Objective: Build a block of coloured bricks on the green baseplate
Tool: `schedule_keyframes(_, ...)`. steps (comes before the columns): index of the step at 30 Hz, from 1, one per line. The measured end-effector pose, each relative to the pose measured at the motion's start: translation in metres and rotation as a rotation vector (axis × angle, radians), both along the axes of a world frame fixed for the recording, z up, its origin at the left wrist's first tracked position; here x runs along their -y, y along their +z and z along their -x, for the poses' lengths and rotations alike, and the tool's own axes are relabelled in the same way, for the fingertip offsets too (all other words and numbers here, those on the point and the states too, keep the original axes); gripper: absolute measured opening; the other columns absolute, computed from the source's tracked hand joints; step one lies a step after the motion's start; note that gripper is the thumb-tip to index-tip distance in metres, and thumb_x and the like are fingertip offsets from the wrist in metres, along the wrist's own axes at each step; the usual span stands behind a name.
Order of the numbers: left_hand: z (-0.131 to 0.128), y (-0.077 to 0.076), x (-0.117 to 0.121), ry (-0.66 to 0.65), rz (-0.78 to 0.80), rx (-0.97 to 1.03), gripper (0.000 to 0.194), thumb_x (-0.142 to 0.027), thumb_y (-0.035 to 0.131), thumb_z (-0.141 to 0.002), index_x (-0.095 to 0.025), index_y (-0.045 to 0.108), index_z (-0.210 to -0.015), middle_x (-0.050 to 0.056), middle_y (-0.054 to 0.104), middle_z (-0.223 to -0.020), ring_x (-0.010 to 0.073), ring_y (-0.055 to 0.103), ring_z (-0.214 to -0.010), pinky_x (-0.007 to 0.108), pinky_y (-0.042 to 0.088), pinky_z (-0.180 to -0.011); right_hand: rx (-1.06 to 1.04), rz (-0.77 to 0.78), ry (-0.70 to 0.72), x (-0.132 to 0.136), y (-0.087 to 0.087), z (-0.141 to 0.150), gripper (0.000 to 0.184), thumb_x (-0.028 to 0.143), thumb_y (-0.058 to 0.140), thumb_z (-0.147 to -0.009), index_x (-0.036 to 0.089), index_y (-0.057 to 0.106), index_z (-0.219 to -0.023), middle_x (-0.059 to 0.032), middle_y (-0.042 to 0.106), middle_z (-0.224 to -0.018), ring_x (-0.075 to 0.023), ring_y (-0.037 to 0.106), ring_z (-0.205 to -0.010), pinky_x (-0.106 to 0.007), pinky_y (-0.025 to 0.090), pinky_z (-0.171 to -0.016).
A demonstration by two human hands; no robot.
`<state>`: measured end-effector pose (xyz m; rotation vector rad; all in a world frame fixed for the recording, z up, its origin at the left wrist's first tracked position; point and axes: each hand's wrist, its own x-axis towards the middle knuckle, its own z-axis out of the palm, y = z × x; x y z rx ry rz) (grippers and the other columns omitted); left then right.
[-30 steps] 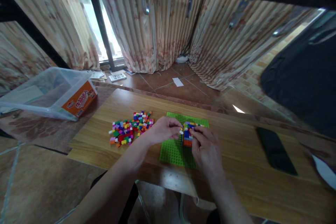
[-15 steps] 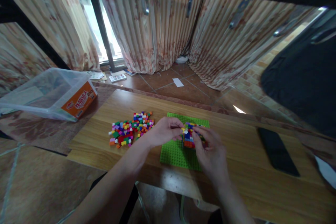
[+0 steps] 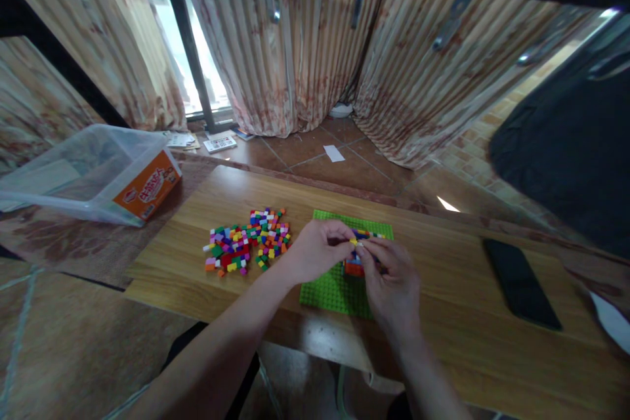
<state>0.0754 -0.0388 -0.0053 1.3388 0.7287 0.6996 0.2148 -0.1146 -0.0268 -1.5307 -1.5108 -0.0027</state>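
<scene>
My left hand (image 3: 319, 251) is closed in a pinch, with a small yellow toy brick (image 3: 353, 242) at its fingertips. Right beside it, the closed fingers of my right hand (image 3: 396, 279) meet a small white brick (image 3: 359, 243); whether the two bricks are joined I cannot tell. Below the fingertips stands a multicoloured brick structure (image 3: 352, 268), its orange and blue side showing, most of it covered by my hands. It is on a green studded baseplate (image 3: 329, 289).
Left of the baseplate, many loose coloured bricks (image 3: 268, 234) lie heaped on the wooden table (image 3: 443, 335). A black phone (image 3: 522, 285) rests at the right. Beyond the table's left end stands a clear plastic bin (image 3: 98, 170) with an orange label.
My left hand has moved slightly right with the yellow and white bricks. My right fingertips have shifted from the structure's top to meet them.
</scene>
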Motion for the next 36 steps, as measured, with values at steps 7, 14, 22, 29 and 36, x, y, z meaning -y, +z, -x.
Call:
schedule_keyframes(7, -0.005, -0.005, 0.003, 0.094, -0.086, -0.087, 0.004, -0.014, 0.064, -0.075, -0.014, 0.067, -0.077, 0.001, 0.067, -0.069, 0.0113, 0.061, -0.065, 0.022, 0.048, -0.063, 0.168, -0.047, -0.040, 0.000, 0.001, -0.001, 0.013, 0.026, 0.062, -0.091, 0.020, 0.074, -0.091, -0.0066, 0.073, -0.092, -0.0221, 0.062, -0.090, -0.040, 0.048, -0.083)
schedule_keyframes(14, 0.004, -0.014, -0.011, 0.175, -0.073, -0.164, 0.014, -0.018, 0.060, -0.077, -0.015, 0.065, -0.090, -0.001, 0.064, -0.066, 0.0117, 0.060, -0.060, 0.021, 0.045, -0.058, 0.141, -0.001, -0.079, -0.001, 0.005, -0.016, 0.020, 0.027, 0.057, -0.093, 0.017, 0.074, -0.093, -0.0094, 0.071, -0.094, -0.0218, 0.061, -0.090, -0.039, 0.050, -0.082)
schedule_keyframes(22, 0.011, -0.010, -0.012, -0.013, -0.157, -0.237, 0.018, -0.010, 0.052, -0.076, -0.014, 0.068, -0.083, -0.003, 0.057, -0.059, 0.0087, 0.049, -0.052, 0.019, 0.038, -0.051, 0.196, 0.022, 0.025, -0.002, 0.001, -0.015, 0.013, 0.028, 0.064, -0.088, 0.020, 0.075, -0.088, -0.0073, 0.071, -0.096, -0.0215, 0.060, -0.092, -0.039, 0.050, -0.083)
schedule_keyframes(29, 0.011, -0.010, -0.008, -0.080, -0.187, -0.262, 0.028, -0.012, 0.054, -0.075, -0.015, 0.074, -0.094, -0.002, 0.061, -0.062, 0.0101, 0.052, -0.055, 0.020, 0.041, -0.053, 0.251, 0.013, 0.011, -0.005, -0.002, -0.014, 0.012, 0.027, 0.065, -0.088, 0.020, 0.074, -0.087, -0.0070, 0.071, -0.096, -0.0229, 0.060, -0.093, -0.041, 0.051, -0.083)
schedule_keyframes(36, 0.010, -0.011, -0.006, -0.127, -0.247, -0.294, 0.031, -0.012, 0.053, -0.077, -0.016, 0.076, -0.098, -0.001, 0.064, -0.064, 0.0110, 0.053, -0.057, 0.021, 0.042, -0.055, 0.274, 0.017, -0.008, -0.006, -0.005, -0.011, 0.014, 0.028, 0.063, -0.090, 0.020, 0.073, -0.089, -0.0071, 0.071, -0.099, -0.0237, 0.061, -0.094, -0.043, 0.050, -0.085)
